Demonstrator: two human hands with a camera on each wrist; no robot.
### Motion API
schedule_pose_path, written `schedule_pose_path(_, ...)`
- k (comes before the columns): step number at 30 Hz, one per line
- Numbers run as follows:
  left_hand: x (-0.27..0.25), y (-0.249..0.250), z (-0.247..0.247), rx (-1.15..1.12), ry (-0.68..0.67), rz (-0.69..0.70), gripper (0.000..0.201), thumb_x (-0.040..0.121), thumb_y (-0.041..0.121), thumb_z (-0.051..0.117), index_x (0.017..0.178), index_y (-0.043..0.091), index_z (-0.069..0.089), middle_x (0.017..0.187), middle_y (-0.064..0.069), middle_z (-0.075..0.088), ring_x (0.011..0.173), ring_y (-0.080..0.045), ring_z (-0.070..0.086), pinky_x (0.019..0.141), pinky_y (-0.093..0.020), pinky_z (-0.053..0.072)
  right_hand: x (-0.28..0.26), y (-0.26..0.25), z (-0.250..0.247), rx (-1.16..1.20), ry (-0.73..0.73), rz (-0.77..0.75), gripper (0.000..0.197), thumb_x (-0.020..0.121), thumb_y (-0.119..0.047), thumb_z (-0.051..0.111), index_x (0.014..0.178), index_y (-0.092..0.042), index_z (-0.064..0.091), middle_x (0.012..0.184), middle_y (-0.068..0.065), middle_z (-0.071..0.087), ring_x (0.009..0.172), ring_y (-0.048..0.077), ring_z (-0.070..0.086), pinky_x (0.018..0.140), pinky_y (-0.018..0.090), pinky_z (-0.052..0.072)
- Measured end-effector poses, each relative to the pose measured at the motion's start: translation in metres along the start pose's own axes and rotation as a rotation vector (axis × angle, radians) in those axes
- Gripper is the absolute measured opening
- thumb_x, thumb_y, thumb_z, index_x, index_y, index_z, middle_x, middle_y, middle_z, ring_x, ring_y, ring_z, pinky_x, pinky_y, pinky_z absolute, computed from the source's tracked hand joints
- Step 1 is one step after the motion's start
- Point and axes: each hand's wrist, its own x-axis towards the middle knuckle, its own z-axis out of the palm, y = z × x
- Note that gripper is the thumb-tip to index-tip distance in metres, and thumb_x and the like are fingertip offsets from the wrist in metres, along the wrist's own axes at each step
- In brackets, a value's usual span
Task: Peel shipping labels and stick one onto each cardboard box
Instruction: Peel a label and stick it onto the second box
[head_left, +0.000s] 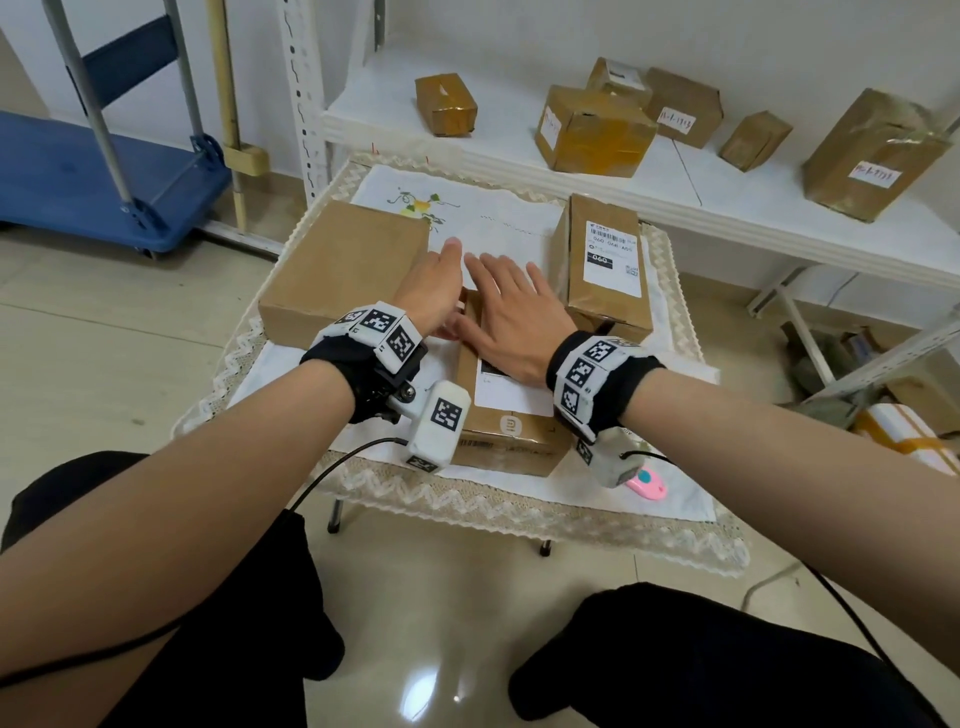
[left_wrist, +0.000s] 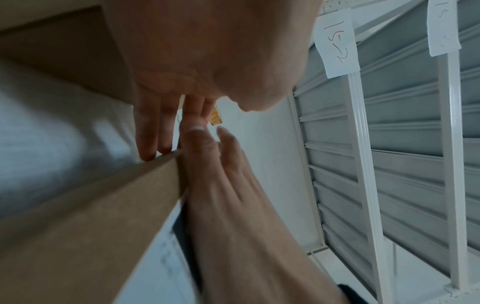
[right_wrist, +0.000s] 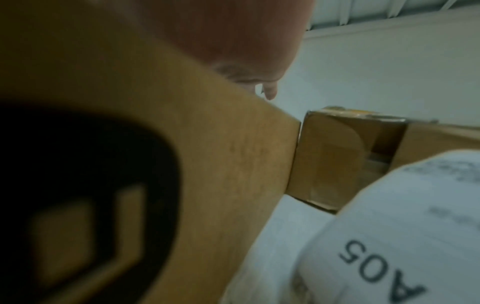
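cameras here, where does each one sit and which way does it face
Head: above, facing forward and down at the middle box; both forearms, left hand, right hand.
Left wrist: along the palm toward the shelving; left fingers show.
Right wrist: low against the cardboard; only the palm.
Shared: the right hand appears in head and left wrist views.

Both forearms are bare, no sleeves. Each wrist has a black fabric wristband (head_left: 343, 358) wrapped with a white band of square black-and-white fiducial markers (head_left: 382, 330); the right one (head_left: 584, 376) looks the same. A white camera pod (head_left: 439, 428) with its own marker hangs off a black bracket with a screw under the left wrist, a greyish one (head_left: 615, 457) under the right. Thin black cables (head_left: 332, 467) trail from both. Black trousers (head_left: 701, 670) on the legs.
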Motion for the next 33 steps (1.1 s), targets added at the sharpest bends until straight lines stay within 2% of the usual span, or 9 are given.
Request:
schedule_pose_path(3, 0.003, -0.001, 0.001, -0.006, 0.005, -0.018, 0.055, 0.1, 0.05, 0.022, 0.127, 0.012, 0.051, 0.111, -0.009, 0.063, 0.088, -0.027, 0.065, 0.062, -0.037, 0.056, 0.002, 0.001, 0.002, -0.023, 0.008, 0.004, 0.077, 0.1, -0.062, 0.022, 0.158, -0.012, 0.011, 0.164, 0.011, 0.019, 0.152, 0.029, 0.014, 0.123, 0.05, 0.009)
schedule_pose_path(7, 0.008, -0.003, 0.001, 0.005, 0.022, 0.005, 0.055, 0.1, 0.049, 0.024, 0.125, 0.009, 0.053, 0.107, -0.01, 0.065, 0.091, -0.028, 0.066, 0.064, -0.039, 0.057, 0.011, 0.004, 0.002, -0.047, 0.016, -0.007, 0.073, 0.101, -0.058, 0.022, 0.158, -0.013, 0.014, 0.163, 0.011, 0.022, 0.151, 0.03, 0.016, 0.122, 0.05, 0.011)
schedule_pose_path(11, 0.009, -0.006, 0.001, 0.027, 0.036, 0.038, 0.051, 0.1, 0.048, 0.026, 0.118, 0.01, 0.054, 0.096, -0.007, 0.065, 0.089, -0.022, 0.067, 0.064, -0.042, 0.06, 0.02, 0.015, 0.003, -0.022, 0.006, 0.027, 0.072, 0.1, -0.059, 0.018, 0.158, -0.017, 0.014, 0.163, 0.009, 0.021, 0.151, 0.029, 0.017, 0.122, 0.05, 0.012)
schedule_pose_path(14, 0.01, -0.009, 0.001, 0.059, 0.043, 0.072, 0.049, 0.1, 0.049, 0.026, 0.115, 0.012, 0.054, 0.102, -0.008, 0.063, 0.092, -0.025, 0.067, 0.06, -0.039, 0.06, 0.026, 0.02, 0.002, -0.02, -0.002, 0.03, 0.076, 0.096, -0.062, 0.013, 0.158, -0.018, 0.014, 0.163, 0.009, 0.022, 0.151, 0.029, 0.018, 0.122, 0.05, 0.012)
schedule_pose_path(19, 0.014, -0.015, 0.001, 0.118, 0.058, 0.118, 0.053, 0.098, 0.055, 0.024, 0.118, 0.016, 0.054, 0.113, -0.006, 0.061, 0.097, -0.025, 0.064, 0.061, -0.035, 0.057, 0.042, 0.026, 0.001, -0.069, -0.022, 0.029, 0.071, 0.1, -0.06, 0.018, 0.158, -0.02, 0.014, 0.162, 0.009, 0.023, 0.15, 0.029, 0.019, 0.121, 0.05, 0.011)
schedule_pose_path(23, 0.017, -0.016, 0.001, 0.124, 0.073, 0.132, 0.052, 0.101, 0.05, 0.024, 0.115, 0.012, 0.056, 0.106, -0.007, 0.064, 0.085, -0.021, 0.066, 0.06, -0.032, 0.054, 0.049, 0.031, 0.001, -0.09, -0.027, 0.044, 0.067, 0.101, -0.059, 0.018, 0.156, -0.021, 0.018, 0.159, 0.01, 0.028, 0.147, 0.03, 0.024, 0.12, 0.051, 0.014)
schedule_pose_path(26, 0.015, -0.016, 0.003, 0.126, 0.066, 0.131, 0.048, 0.101, 0.047, 0.025, 0.111, 0.013, 0.057, 0.105, -0.009, 0.066, 0.086, -0.024, 0.067, 0.064, -0.036, 0.056, 0.048, 0.035, 0.0, -0.078, -0.04, 0.074, 0.065, 0.102, -0.058, 0.018, 0.155, -0.02, 0.022, 0.156, 0.011, 0.034, 0.145, 0.03, 0.029, 0.119, 0.05, 0.017)
schedule_pose_path(29, 0.011, -0.018, 0.002, 0.145, 0.042, 0.141, 0.045, 0.102, 0.047, 0.028, 0.116, 0.014, 0.056, 0.109, -0.009, 0.066, 0.094, -0.024, 0.067, 0.07, -0.038, 0.059, 0.041, 0.038, -0.004, 0.007, -0.041, 0.12, 0.062, 0.103, -0.054, 0.02, 0.154, -0.02, 0.024, 0.154, 0.012, 0.037, 0.143, 0.031, 0.032, 0.118, 0.048, 0.02)
schedule_pose_path(33, 0.007, -0.022, -0.005, 0.242, -0.091, 0.209, 0.049, 0.098, 0.052, 0.046, 0.122, 0.012, 0.06, 0.115, -0.007, 0.066, 0.106, -0.023, 0.065, 0.091, -0.042, 0.056, 0.014, 0.038, -0.014, 0.18, -0.006, 0.168, 0.054, 0.106, -0.043, 0.025, 0.152, -0.014, 0.029, 0.144, 0.017, 0.048, 0.134, 0.035, 0.043, 0.113, 0.044, 0.027)
